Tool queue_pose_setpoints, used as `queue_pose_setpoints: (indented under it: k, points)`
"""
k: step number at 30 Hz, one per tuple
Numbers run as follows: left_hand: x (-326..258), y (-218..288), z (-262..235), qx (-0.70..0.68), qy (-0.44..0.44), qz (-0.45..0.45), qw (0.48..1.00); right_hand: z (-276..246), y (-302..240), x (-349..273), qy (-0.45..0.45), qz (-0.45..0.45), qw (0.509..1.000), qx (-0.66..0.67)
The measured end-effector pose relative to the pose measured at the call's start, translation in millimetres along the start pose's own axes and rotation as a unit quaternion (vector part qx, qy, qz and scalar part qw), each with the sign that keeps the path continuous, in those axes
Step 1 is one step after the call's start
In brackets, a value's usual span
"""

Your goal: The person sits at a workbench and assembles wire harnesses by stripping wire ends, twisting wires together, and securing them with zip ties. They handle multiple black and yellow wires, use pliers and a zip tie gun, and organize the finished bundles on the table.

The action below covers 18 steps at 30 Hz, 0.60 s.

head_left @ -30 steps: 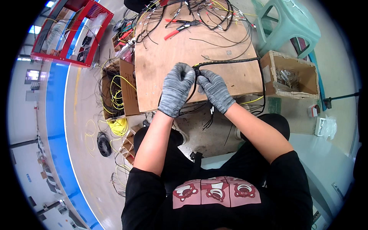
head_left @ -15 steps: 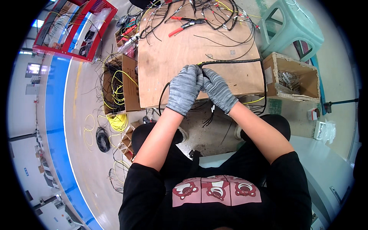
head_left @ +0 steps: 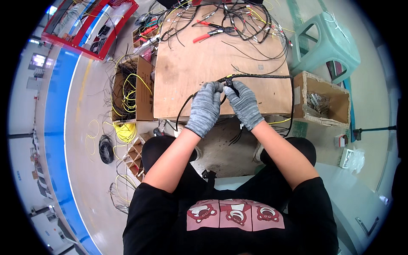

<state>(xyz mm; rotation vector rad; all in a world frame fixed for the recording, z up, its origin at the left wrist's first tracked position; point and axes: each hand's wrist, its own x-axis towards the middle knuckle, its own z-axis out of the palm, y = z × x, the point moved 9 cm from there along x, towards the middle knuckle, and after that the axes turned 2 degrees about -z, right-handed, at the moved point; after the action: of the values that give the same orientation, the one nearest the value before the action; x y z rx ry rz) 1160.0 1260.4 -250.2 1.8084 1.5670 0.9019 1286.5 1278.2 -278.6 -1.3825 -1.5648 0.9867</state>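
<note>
Left gloved hand (head_left: 205,108): fingers curled nearly closed at the black cable harness (head_left: 263,77); whether it grips cannot be told. Right gloved hand (head_left: 246,105): thumb and fingers pinched on the harness, which runs rightward across the wooden tabletop (head_left: 187,59) and bends down at its right edge.

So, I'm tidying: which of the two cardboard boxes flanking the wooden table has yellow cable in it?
The left cardboard box; it holds tangled yellow and black cables, whereas the right cardboard box holds small greyish pieces.
</note>
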Motion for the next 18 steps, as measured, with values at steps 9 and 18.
queue_pose_setpoints:
  k: [9,18]
  points:
    - [5,-26,41,-0.323,-0.011,-0.112,0.940,-3,1,3,0.002,0.037,0.997,0.066]
    - [12,-28,16,-0.275,0.018,-0.112,0.955,2,7,5,-0.068,0.110,0.953,0.272]
